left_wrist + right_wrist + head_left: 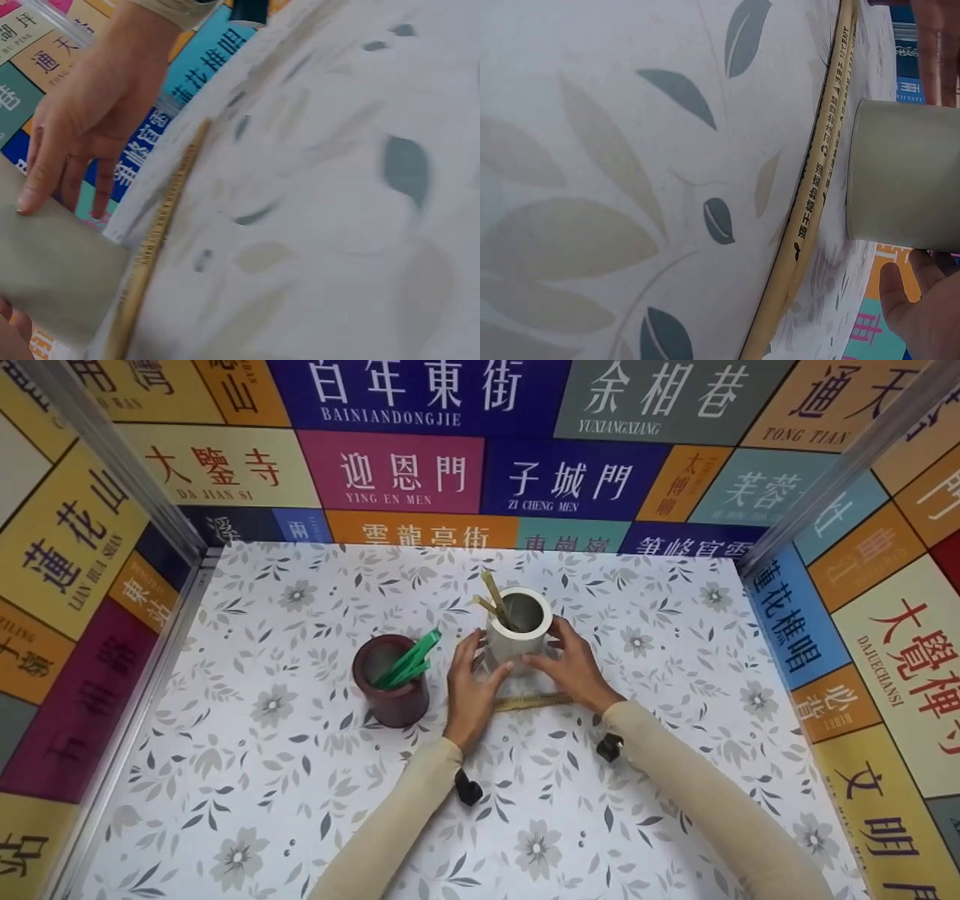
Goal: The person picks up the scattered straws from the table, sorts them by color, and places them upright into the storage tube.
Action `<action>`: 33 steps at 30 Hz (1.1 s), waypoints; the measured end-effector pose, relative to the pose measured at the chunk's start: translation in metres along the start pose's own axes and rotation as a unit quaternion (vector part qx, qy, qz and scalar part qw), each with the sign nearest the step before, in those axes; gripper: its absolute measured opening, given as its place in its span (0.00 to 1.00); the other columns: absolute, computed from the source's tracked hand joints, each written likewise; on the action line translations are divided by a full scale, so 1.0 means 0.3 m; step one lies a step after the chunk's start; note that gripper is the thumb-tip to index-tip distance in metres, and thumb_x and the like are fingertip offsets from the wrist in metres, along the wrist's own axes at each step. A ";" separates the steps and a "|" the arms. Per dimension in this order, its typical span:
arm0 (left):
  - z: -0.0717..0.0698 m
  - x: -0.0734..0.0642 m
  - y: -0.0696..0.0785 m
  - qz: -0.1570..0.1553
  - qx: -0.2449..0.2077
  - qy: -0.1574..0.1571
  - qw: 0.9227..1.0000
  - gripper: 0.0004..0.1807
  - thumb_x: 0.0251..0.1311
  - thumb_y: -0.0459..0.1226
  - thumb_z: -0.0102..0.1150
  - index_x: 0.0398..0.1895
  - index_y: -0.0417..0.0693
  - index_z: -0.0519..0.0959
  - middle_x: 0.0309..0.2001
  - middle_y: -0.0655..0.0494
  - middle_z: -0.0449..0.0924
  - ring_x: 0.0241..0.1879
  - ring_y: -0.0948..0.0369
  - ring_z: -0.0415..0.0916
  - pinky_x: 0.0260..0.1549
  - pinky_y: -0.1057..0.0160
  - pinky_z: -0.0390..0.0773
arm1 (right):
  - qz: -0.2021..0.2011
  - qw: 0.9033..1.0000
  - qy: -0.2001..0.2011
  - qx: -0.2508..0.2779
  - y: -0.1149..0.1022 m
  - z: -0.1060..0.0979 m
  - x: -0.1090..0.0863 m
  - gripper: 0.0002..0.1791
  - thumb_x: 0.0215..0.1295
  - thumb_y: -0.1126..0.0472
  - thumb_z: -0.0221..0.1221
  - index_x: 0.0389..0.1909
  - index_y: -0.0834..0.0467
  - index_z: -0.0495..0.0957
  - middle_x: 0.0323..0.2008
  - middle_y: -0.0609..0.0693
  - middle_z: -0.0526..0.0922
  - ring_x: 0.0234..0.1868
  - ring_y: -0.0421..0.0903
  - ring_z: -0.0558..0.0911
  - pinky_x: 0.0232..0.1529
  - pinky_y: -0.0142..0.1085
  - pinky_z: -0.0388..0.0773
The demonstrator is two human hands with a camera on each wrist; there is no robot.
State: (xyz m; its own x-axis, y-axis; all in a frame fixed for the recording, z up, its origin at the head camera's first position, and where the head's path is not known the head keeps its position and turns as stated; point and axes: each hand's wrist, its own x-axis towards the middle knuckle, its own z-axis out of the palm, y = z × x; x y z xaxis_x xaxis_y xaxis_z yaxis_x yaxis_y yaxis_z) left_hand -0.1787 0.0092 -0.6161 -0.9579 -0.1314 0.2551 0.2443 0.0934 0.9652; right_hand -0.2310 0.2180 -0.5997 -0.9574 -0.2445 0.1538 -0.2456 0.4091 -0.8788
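A white cylindrical cup (517, 649) stands between my two hands, with several thin tan sticks (493, 592) leaning out of its mouth. My left hand (469, 694) holds the cup's left side, thumb in front and fingers bent around the side. On the other side my right hand (579, 666) holds it the same way. Whether the cup's base touches the table is hard to tell. Just in front of it, a long tan strip (817, 172) printed with dark characters lies on the table, partly behind the hands in the head view.
A dark red cup (394, 701) with green strips (411, 660) sticking out stands left of my left hand. The table's white cloth (270, 780) has a grey leaf and flower pattern. Panels with coloured Chinese place names (405, 472) enclose the back and sides.
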 end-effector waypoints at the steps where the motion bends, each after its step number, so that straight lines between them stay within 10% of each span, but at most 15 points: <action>1: -0.002 -0.012 -0.006 -0.002 0.000 -0.004 1.000 0.42 0.68 0.36 0.78 0.81 0.35 0.68 0.75 0.42 0.73 0.72 0.45 0.74 0.73 0.48 0.76 | -0.001 1.000 0.001 0.002 0.000 0.000 0.000 0.45 0.68 0.55 0.78 0.81 0.61 0.67 0.74 0.58 0.77 0.72 0.57 0.79 0.72 0.52 0.77; 11: -0.027 -0.090 -0.065 0.061 0.083 -0.056 0.993 0.30 0.65 0.34 0.79 0.69 0.37 0.81 0.60 0.46 0.84 0.63 0.50 0.80 0.65 0.49 0.82 | -0.005 1.000 0.009 0.014 0.011 0.006 -0.003 0.45 0.68 0.58 0.79 0.81 0.61 0.68 0.73 0.59 0.78 0.72 0.57 0.79 0.72 0.54 0.77; 25: -0.052 -0.128 -0.088 0.135 0.222 -0.185 0.948 0.16 0.69 0.35 0.77 0.58 0.42 0.90 0.54 0.53 0.86 0.58 0.54 0.77 0.62 0.54 0.80 | -0.001 1.000 0.003 0.011 0.005 0.008 -0.006 0.46 0.69 0.56 0.78 0.82 0.60 0.66 0.75 0.57 0.76 0.73 0.56 0.77 0.72 0.52 0.77; 33: -0.046 -0.119 -0.099 0.157 0.281 -0.209 0.923 0.11 0.70 0.38 0.76 0.51 0.45 0.92 0.51 0.55 0.85 0.55 0.54 0.76 0.60 0.53 0.78 | -0.009 1.000 0.007 0.007 0.006 0.007 -0.005 0.44 0.69 0.56 0.78 0.81 0.60 0.68 0.75 0.57 0.77 0.73 0.56 0.78 0.72 0.52 0.77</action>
State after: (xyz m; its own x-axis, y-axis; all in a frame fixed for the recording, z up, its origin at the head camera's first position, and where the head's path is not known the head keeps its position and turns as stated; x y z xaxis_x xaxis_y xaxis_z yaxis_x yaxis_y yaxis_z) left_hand -0.1496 -0.0024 -0.6531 -0.8560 0.3716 0.3594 0.5162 0.5752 0.6346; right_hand -0.2298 0.2172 -0.6025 -0.9551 -0.2392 0.1751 -0.2602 0.3933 -0.8818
